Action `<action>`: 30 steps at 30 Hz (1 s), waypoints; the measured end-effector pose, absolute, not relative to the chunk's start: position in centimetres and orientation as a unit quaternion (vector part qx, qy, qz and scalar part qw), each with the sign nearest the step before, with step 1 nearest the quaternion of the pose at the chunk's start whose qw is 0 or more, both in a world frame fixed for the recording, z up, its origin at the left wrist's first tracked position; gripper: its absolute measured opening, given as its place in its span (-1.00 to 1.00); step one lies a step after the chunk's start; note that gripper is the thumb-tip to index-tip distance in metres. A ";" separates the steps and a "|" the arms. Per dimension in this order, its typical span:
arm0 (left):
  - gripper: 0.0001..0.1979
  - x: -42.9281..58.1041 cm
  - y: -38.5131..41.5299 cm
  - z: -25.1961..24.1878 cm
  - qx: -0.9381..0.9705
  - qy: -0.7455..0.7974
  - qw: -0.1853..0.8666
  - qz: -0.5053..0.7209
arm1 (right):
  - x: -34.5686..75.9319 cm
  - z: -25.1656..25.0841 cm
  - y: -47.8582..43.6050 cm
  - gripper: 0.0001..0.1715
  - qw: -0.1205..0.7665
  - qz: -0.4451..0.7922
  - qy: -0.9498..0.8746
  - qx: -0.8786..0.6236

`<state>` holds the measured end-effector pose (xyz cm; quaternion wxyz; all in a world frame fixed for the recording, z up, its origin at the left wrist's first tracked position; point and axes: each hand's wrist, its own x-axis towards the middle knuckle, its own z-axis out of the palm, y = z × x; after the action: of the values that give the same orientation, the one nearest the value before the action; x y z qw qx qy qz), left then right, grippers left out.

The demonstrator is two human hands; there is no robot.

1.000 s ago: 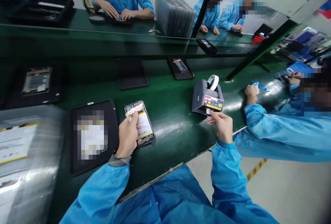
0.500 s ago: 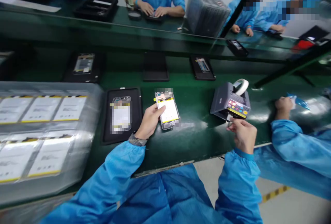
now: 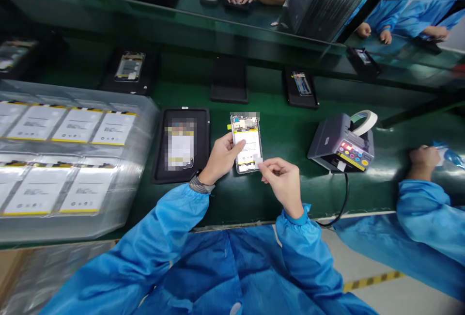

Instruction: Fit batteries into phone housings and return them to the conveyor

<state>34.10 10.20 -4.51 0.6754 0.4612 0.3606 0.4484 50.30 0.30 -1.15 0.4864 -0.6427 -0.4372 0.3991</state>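
My left hand (image 3: 224,157) grips an opened phone (image 3: 247,146) by its left side, the thumb lying over the white battery inside. At the phone's lower right corner my right hand (image 3: 281,179) pinches a small piece of white tape (image 3: 258,161). The tape is at the phone's edge; whether it is stuck down I cannot tell. Left of my left hand, another opened phone (image 3: 180,148) rests in a black tray (image 3: 203,135). To the right stands a grey tape dispenser (image 3: 332,143) with a white roll (image 3: 364,122) on top and a short tape end at its front.
A clear plastic tray (image 3: 143,126) of batteries fills the left side. Black trays, some holding phones, line the far part of the green table (image 3: 276,203). A co-worker's hand (image 3: 424,160) is at the right. Other people sit across, beside a stack of clear trays (image 3: 323,5).
My right hand has moved left from the dispenser to the phone, carrying the tape piece. My left hand still holds the phone. The view has shifted slightly.
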 end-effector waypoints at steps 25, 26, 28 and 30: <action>-0.36 34.2 10.0 -4.2 0.448 0.367 0.677 0.454 | 49.7 -2.2 1.6 -0.53 0.424 0.365 -0.468 -0.684; -0.36 34.2 10.0 -4.2 0.449 0.369 0.675 0.454 | 49.7 -2.2 1.6 -0.54 0.421 0.362 -0.471 -0.685; -0.36 34.2 10.0 -4.2 0.452 0.371 0.672 0.455 | 49.7 -2.3 1.6 -0.55 0.415 0.353 -0.480 -0.688; -0.36 34.2 10.0 -4.1 0.452 0.374 0.669 0.457 | 49.7 -2.4 1.6 -0.56 0.408 0.344 -0.488 -0.690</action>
<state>34.21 10.04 -4.14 0.6686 0.4523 0.3736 0.4569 49.68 1.61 -2.36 0.4082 -0.6905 -0.4880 0.3442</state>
